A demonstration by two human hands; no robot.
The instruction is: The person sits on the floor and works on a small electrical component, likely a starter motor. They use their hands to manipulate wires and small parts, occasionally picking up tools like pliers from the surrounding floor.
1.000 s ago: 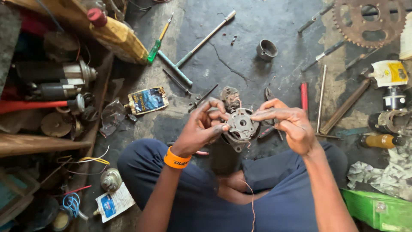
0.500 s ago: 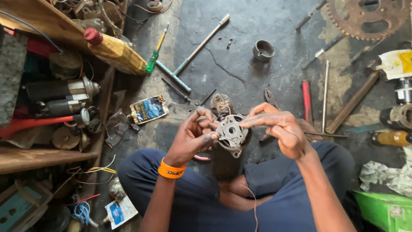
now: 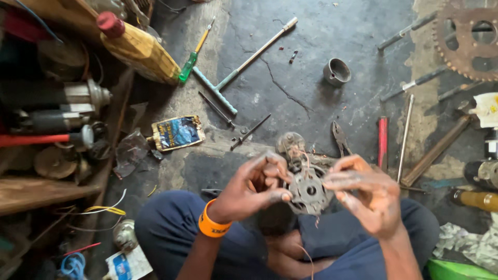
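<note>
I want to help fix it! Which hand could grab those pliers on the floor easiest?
Probably the right hand: the pliers lie just beyond it, while the left hand sits farther away. Both hands grip the round metal part.

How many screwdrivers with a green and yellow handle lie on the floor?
1: a screwdriver lies at upper left, beside the yellow bottle and just above the T-handle wrench. Others may be hidden in the shelf clutter on the left.

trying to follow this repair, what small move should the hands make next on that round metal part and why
Probably turn the round part a little between the fingers. Both the left hand and right hand pinch its rim above the lap, with thin wires sticking up from it, so a slight turn would likely bring the wire ends to face the person.
</note>
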